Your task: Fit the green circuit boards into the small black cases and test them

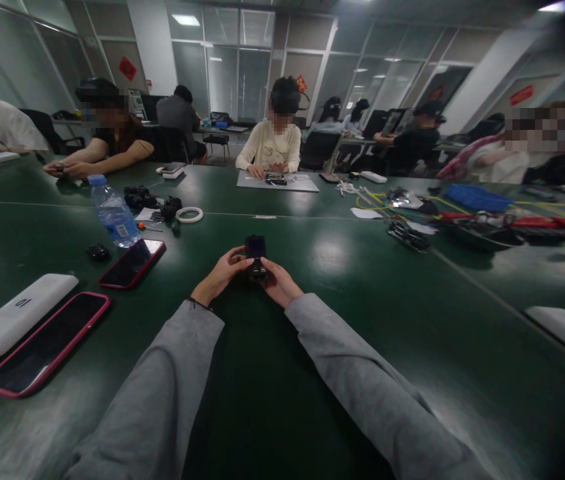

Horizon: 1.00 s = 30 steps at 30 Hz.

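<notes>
A small black device with a dark screen (256, 245) is held upright over the green table (342, 313), in front of me. My left hand (225, 272) grips its left side, thumb on the front below the screen. On the opposite side my right hand (278, 280) holds it, with the thumb pressed near what look like small buttons. Both hands are closed around the device, and the fingers behind it are partly hidden. Its exact kind is too small and dark to make out.
Left of me lie two red-cased phones (132, 264), a white power bank (22, 313), a water bottle (114, 217) and a tape roll (189, 215). Cables and a blue tray (480, 199) lie at the right. Across the table a person (275, 143) works over a grey board (307, 185).
</notes>
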Each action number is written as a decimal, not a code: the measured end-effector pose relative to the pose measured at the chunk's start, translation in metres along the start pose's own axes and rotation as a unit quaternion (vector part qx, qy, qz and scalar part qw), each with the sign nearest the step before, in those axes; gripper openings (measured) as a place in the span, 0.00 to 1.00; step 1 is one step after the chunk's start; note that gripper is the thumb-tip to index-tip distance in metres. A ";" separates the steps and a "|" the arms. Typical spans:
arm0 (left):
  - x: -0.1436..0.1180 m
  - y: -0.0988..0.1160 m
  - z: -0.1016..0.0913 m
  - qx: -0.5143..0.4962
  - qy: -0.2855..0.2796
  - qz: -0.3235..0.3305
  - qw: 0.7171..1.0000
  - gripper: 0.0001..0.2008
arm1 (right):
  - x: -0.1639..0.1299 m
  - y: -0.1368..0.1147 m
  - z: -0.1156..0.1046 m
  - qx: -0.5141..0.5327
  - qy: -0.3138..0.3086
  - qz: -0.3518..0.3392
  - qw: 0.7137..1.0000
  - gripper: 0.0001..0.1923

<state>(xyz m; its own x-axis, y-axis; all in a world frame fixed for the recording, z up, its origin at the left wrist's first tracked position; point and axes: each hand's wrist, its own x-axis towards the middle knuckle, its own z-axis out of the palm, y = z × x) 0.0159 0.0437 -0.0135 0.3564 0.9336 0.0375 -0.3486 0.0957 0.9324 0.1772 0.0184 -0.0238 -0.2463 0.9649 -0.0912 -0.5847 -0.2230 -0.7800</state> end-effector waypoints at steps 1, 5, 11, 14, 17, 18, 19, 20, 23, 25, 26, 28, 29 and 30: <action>0.000 0.000 0.000 -0.001 0.002 -0.002 1.000 0.28 | 0.000 0.000 0.000 -0.002 0.000 0.000 1.000 0.14; -0.001 0.001 0.001 0.007 0.009 -0.005 1.000 0.29 | 0.000 0.000 0.000 -0.002 0.004 0.001 1.000 0.14; 0.002 -0.004 -0.001 0.012 0.007 0.008 1.000 0.28 | 0.001 0.000 0.000 0.004 -0.008 0.009 1.000 0.13; 0.004 -0.006 -0.002 0.007 0.010 0.007 1.000 0.28 | 0.003 0.001 -0.003 0.009 -0.015 0.011 1.000 0.13; 0.004 -0.007 -0.002 0.006 0.010 0.004 1.000 0.27 | 0.003 0.001 -0.004 0.007 -0.016 0.010 1.000 0.14; 0.004 -0.006 -0.002 0.005 0.010 0.003 1.000 0.27 | 0.003 0.001 -0.004 0.003 -0.017 0.010 1.000 0.14; 0.003 -0.006 -0.002 0.003 0.009 0.002 1.000 0.27 | 0.002 0.000 -0.004 -0.002 -0.019 0.009 1.000 0.15; 0.003 -0.006 -0.001 0.002 0.009 0.002 1.000 0.27 | 0.002 0.000 -0.003 -0.005 -0.021 0.008 1.000 0.15; 0.002 -0.005 -0.002 0.001 0.008 -0.004 1.000 0.27 | 0.001 -0.001 -0.003 -0.008 -0.024 0.008 1.000 0.16; 0.002 -0.005 -0.003 -0.003 0.011 -0.003 1.000 0.27 | 0.001 0.000 -0.003 -0.009 -0.024 0.007 1.000 0.15; 0.002 -0.006 -0.003 -0.006 0.013 0.000 1.000 0.27 | 0.002 0.001 -0.004 -0.011 -0.023 0.007 1.000 0.15; 0.001 -0.006 -0.004 -0.011 0.013 0.011 1.000 0.26 | 0.003 0.002 -0.005 -0.017 -0.017 0.006 1.000 0.14; 0.001 -0.006 -0.004 -0.012 0.012 0.015 1.000 0.25 | 0.004 0.003 -0.006 -0.019 -0.014 0.006 1.000 0.14; 0.001 -0.006 -0.004 -0.012 0.011 0.017 1.000 0.25 | 0.004 0.003 -0.006 -0.020 -0.012 0.007 1.000 0.14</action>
<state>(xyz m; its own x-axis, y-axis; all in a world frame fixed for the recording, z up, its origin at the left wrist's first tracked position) 0.0151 0.0454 -0.0206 0.3244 0.9439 0.0613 -0.3804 0.0708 0.9221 0.1788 0.0223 -0.0304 -0.2726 0.9582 -0.0873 -0.5494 -0.2295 -0.8034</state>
